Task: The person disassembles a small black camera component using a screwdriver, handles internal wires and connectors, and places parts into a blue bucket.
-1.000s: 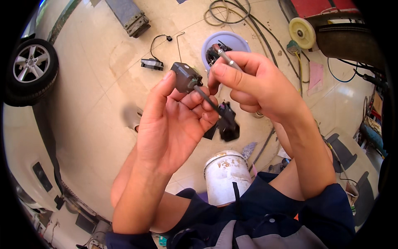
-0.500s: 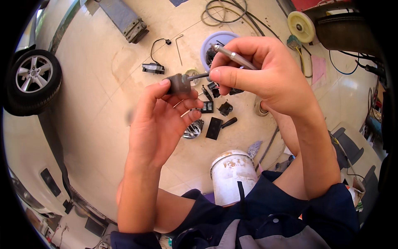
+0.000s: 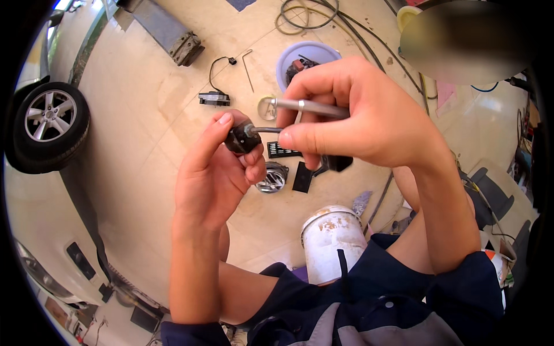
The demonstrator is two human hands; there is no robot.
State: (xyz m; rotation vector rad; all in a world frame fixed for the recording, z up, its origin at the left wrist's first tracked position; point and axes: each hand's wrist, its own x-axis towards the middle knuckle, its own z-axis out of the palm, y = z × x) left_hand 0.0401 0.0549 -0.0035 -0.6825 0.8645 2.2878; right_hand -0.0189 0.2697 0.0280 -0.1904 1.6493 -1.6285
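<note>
The left hand [image 3: 210, 167] has its grip around a black box [image 3: 239, 139], up over the floor [image 3: 144, 190]. The right hand's [image 3: 369, 118] grip is around a silver tool [image 3: 317, 108], its thumb at the box's cord [image 3: 265, 130]. They seem to be working on the cord; that calls for holding the box steady.

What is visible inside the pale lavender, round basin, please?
The pale lavender, round basin holds jumbled black parts and a reddish-brown piece, too small to identify. The right grip covers the lower-right area; anything there cannot be seen.
</note>
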